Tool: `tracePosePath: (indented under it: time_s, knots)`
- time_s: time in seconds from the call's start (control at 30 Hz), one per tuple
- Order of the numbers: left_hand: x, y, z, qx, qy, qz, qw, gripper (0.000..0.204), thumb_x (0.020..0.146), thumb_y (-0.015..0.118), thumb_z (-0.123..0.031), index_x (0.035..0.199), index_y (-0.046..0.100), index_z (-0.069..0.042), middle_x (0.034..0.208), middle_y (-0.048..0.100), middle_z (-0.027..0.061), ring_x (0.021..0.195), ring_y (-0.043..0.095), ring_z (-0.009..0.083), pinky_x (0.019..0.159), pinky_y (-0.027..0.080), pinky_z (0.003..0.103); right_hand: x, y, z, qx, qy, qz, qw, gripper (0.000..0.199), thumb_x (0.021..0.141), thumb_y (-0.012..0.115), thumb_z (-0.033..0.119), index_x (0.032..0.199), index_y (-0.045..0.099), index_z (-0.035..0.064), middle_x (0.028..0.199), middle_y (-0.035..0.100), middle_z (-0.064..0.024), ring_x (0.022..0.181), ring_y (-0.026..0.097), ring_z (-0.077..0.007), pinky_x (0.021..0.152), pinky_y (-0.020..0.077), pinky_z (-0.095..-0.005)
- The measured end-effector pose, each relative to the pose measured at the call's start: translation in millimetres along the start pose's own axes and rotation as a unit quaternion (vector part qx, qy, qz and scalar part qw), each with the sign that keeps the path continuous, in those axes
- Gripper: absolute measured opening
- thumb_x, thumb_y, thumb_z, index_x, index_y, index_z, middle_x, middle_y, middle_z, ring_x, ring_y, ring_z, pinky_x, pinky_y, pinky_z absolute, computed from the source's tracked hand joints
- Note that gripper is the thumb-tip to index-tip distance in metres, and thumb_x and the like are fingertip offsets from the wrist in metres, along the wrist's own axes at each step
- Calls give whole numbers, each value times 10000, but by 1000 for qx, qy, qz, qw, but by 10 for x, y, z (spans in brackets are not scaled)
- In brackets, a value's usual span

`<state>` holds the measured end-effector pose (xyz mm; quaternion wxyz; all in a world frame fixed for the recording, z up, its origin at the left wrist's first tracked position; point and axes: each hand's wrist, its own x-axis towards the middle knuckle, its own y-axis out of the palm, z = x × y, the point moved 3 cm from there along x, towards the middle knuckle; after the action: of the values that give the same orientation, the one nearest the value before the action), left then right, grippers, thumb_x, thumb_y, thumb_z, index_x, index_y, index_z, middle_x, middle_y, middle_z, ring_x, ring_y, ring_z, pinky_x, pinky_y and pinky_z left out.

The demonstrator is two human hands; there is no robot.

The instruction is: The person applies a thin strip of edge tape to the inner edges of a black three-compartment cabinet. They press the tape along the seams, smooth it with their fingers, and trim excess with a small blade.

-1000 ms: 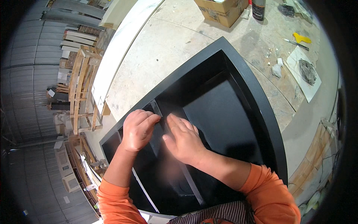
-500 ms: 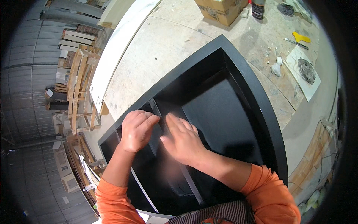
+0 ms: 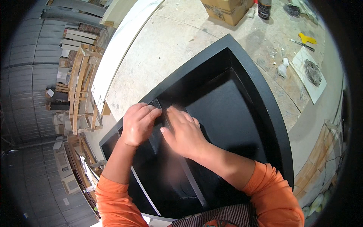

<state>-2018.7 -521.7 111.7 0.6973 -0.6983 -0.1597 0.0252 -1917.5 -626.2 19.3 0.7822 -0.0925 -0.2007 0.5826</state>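
A black open-fronted cabinet (image 3: 273, 102) lies on its back, split by thin dividers into compartments. My left hand (image 3: 140, 124) is closed, its fingers curled, over the far part of a black divider (image 3: 193, 183). Whatever those fingers may pinch is too small or hidden to make out. Just to its right, my right hand (image 3: 185, 131) reaches down with fingers stretched out flat and thumb apart, along the same divider's larger-compartment side. Nothing shows in it. A second divider (image 3: 141, 185), with a pale edge, runs to the left of my hands.
The cabinet rests on a stained, pale worktable (image 3: 177, 49). Beyond it stand a cardboard box (image 3: 227, 13) and a dark can (image 3: 264, 9). Right of these lie a yellow scraper (image 3: 307, 38), a thin knife-like tool (image 3: 301, 44), crumpled white scraps (image 3: 282, 70) and a smeared white board (image 3: 302, 68).
Both hands have slid a little farther away from me along the divider, keeping much the same shape. The view has shifted slightly; the cabinet appears to stay put.
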Motion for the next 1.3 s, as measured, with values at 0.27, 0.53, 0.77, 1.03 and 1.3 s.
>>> tracePosePath:
  time_s: [0.27, 0.53, 0.77, 1.03, 1.3]
  knots:
    - [33, 50, 202, 21, -39, -5, 999, 279, 678, 663, 37, 937, 690, -64, 869, 660, 84, 815, 632, 284, 710, 518, 374, 223, 78, -32, -30, 14, 3, 999, 555, 952, 543, 382, 1305, 560, -46, 1352, 559, -194, 1219, 534, -331, 994, 423, -490]
    - [60, 106, 319, 15, -49, -14, 999, 298, 666, 669, 47, 939, 682, -71, 831, 629, 82, 781, 610, 293, 684, 504, 383, 380, 56, -15, -40, 40, 27, 998, 532, 957, 534, 402, 1261, 591, -31, 1284, 602, -172, 1164, 565, -316, 961, 435, -484]
    - [168, 67, 259, 8, -62, 1, 998, 257, 717, 661, -6, 962, 685, -83, 878, 622, 86, 813, 609, 309, 694, 499, 398, 441, -14, -117, -8, 111, 39, 993, 424, 968, 534, 306, 1244, 589, -10, 1212, 615, -229, 1149, 570, -397, 989, 439, -502]
    - [-44, -362, -375, -46, -99, -124, 986, 226, 756, 741, -5, 958, 655, -60, 827, 630, 104, 740, 622, 289, 649, 501, 367, 511, -499, -314, 106, 62, -81, 989, 249, 928, 623, 77, 1158, 616, -18, 1085, 667, -175, 984, 671, -263, 871, 531, -333]
    - [-1087, -262, -560, -518, -498, -443, 537, 91, 937, 652, -91, 991, 690, -27, 744, 630, 18, 652, 573, 108, 612, 466, 240, 599, 11, -487, 28, 110, 40, 993, 329, 959, 617, 198, 1206, 616, -19, 1175, 680, -190, 1072, 659, -318, 943, 507, -378]
